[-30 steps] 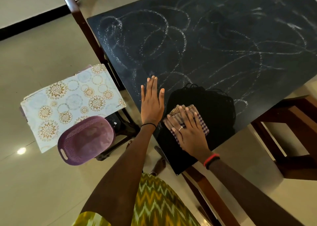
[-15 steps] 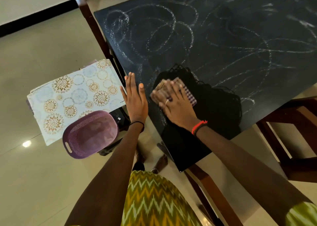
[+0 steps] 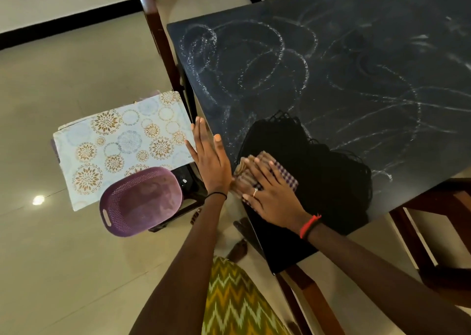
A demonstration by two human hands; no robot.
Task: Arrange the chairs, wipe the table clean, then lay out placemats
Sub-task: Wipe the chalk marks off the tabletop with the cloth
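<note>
1. Pressing the checked cloth [image 3: 285, 174] onto the counter's [image 3: 331, 67] near left edge, your right hand [image 3: 275, 199] lies flat, grip released.
2. Your left hand [image 3: 210, 161] is just beside it, grip released.
3. The placemats [image 3: 122, 141] sit left of the counter.

I see the checked brown-and-purple cloth [image 3: 286, 175] on the left edge of the black streaked surface [image 3: 331, 80]; pale floral placemats [image 3: 122, 143] stacked alongside.

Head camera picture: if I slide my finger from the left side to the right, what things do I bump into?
Flowery placemats → left hand → checked cloth under the right hand → wooden chair.
</note>
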